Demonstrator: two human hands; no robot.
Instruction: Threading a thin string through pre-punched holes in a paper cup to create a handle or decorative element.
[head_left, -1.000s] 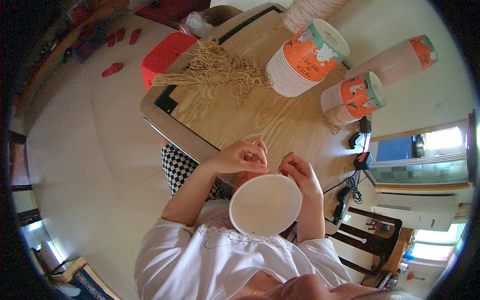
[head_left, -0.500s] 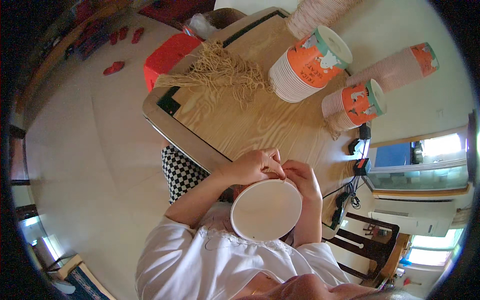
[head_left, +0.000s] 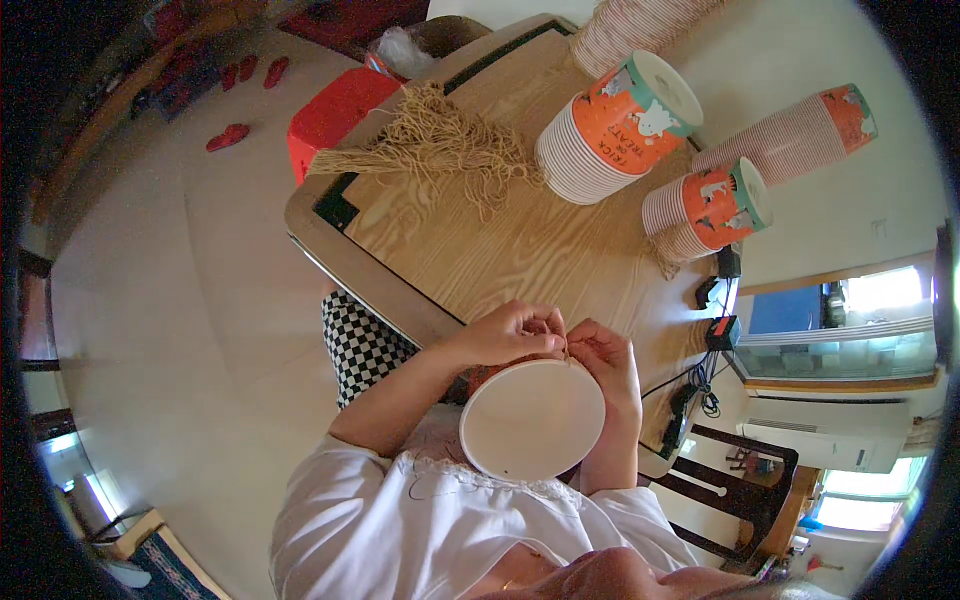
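Observation:
A paper cup (head_left: 532, 420), orange outside and white inside, is held close to my chest with its open mouth facing up. My left hand (head_left: 508, 334) pinches at the far rim of the cup. My right hand (head_left: 606, 362) grips the rim just beside it. A thin tan string (head_left: 566, 347) shows between the fingertips of both hands. The cup hides most of my right palm.
On the wooden table (head_left: 520, 250) lies a heap of tan string (head_left: 440, 150). Tall stacks of orange paper cups (head_left: 610, 125) lie on their sides at the back, with a shorter stack (head_left: 705, 208) and another (head_left: 790, 135). A red stool (head_left: 335, 115) stands past the table.
Both hands and the cup have drawn closer together; the fingertips now meet at the cup's far rim, where a second ago they were apart above it.

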